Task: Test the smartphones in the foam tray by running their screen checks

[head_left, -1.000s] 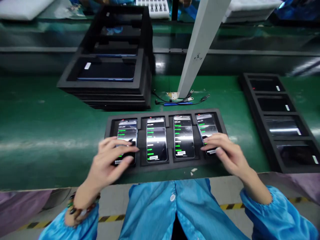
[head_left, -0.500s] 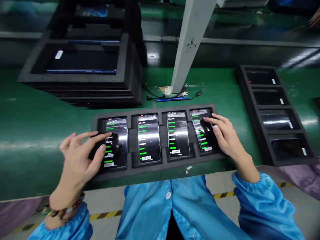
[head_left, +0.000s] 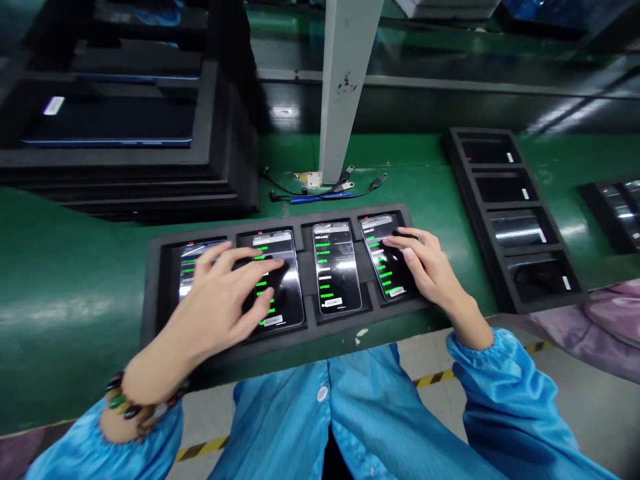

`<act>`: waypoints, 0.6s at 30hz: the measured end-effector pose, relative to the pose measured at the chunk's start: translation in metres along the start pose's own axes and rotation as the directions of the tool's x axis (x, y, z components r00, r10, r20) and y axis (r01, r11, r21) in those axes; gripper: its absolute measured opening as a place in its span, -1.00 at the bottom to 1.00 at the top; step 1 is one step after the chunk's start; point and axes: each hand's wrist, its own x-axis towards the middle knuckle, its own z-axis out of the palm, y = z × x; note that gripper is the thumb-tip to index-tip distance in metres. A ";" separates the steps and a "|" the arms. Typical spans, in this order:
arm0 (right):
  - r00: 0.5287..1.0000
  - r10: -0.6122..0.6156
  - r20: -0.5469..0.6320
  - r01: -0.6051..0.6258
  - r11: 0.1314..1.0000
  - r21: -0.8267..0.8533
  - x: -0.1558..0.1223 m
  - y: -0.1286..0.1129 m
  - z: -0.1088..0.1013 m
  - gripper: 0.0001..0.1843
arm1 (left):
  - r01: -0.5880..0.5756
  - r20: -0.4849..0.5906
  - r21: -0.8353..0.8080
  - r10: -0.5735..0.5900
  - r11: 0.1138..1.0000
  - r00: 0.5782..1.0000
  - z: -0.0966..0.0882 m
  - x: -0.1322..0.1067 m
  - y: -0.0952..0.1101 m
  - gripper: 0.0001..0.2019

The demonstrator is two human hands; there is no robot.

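Observation:
In front of me lies a black foam tray (head_left: 306,287) with several smartphones in its slots, their lit screens listing green and white lines. My left hand (head_left: 225,300) is open, fingers spread, its index fingertip over the second smartphone (head_left: 293,293) from the left; whether it touches the glass I cannot tell. The same hand partly covers the leftmost smartphone (head_left: 187,270). Between my hands, the third smartphone (head_left: 345,270) lies uncovered. My right hand (head_left: 425,263) is open too, with its fingers on or just above the rightmost smartphone (head_left: 377,257), which sits slightly tilted in its slot.
A tall stack of black foam trays (head_left: 225,153) with phones stands at the back left. To the right lies another phone tray (head_left: 540,250), and a further one (head_left: 615,213) beyond it. Cables (head_left: 367,190) and a blue stick (head_left: 320,198) lie by a grey post (head_left: 345,93).
My left hand has moved right, from the leftmost smartphone to the second one. My right hand stays at the rightmost smartphone. The view has shifted right.

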 end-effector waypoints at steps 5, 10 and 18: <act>1.000 0.002 -0.006 -0.003 1.000 -0.016 0.000 -0.002 0.001 -0.58 | -0.196 0.047 -0.118 0.202 0.974 0.978 0.014 0.042 0.032 -0.58; 1.000 -0.015 0.003 0.015 0.999 -0.035 -0.007 -0.003 0.001 -0.59 | -0.165 0.041 -0.094 0.169 0.982 0.985 0.023 0.059 0.032 -0.54; 0.998 -0.036 -0.058 0.035 0.999 -0.021 -0.014 -0.002 0.001 -0.59 | -0.139 0.025 -0.061 0.140 0.988 0.990 0.025 0.061 0.030 -0.51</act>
